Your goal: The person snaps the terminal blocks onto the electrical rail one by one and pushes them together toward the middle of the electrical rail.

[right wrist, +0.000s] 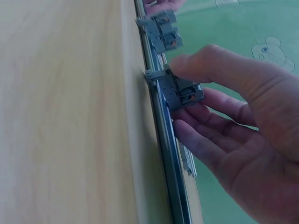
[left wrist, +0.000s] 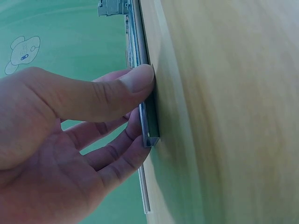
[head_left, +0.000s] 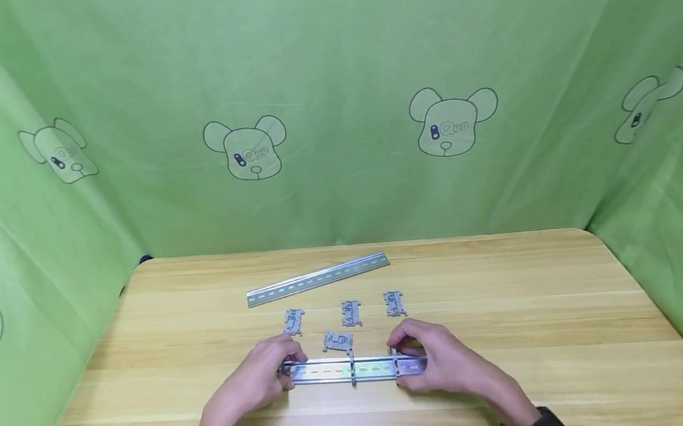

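A slotted metal DIN rail [head_left: 374,371] lies across the front of the wooden table. My left hand [head_left: 259,376] pinches its left end; in the left wrist view the thumb [left wrist: 138,79] presses on the near edge, with fingers behind. Two grey terminal blocks stand upright across the rail: one block [head_left: 352,369] near the middle, the other block [right wrist: 175,91] farther right. My right hand [head_left: 449,359] holds the right-hand block between thumb and fingers. The rail's right end is partly hidden by that hand in the head view.
Several more grey terminal blocks lie flat behind the rail, among them a left block [head_left: 294,321], a middle block [head_left: 350,313] and a right block [head_left: 394,303]. A second DIN rail [head_left: 318,279] lies slantwise farther back. Green curtains [head_left: 352,197] surround the table [head_left: 519,305].
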Motion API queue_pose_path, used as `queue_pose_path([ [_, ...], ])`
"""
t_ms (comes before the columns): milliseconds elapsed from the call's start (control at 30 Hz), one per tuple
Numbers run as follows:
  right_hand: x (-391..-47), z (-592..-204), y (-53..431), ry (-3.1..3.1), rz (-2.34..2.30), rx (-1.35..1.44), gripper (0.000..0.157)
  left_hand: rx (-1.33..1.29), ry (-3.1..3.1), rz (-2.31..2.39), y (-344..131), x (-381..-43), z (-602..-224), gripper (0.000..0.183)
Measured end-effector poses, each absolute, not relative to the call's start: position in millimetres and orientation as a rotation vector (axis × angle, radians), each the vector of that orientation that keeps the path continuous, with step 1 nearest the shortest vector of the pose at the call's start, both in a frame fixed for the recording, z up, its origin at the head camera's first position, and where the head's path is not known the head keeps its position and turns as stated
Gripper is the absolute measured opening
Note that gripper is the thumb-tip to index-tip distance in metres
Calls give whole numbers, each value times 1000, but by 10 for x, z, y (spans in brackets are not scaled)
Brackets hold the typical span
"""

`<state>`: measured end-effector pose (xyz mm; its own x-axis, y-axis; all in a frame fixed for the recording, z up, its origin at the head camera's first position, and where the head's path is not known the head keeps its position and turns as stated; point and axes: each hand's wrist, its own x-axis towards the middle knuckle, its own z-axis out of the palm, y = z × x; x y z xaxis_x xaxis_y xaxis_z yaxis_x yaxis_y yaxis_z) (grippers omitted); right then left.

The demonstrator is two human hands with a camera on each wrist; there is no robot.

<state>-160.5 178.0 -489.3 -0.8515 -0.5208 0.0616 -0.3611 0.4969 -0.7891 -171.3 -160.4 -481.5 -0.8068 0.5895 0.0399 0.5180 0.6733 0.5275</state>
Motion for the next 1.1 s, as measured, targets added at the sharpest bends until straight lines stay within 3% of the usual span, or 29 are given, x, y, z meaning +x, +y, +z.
queue_pose_path([
  [1100,-1642,-4930,1313,2610,-1244,-851,51,903,2736,813,-1613,-1725,-4809,38],
])
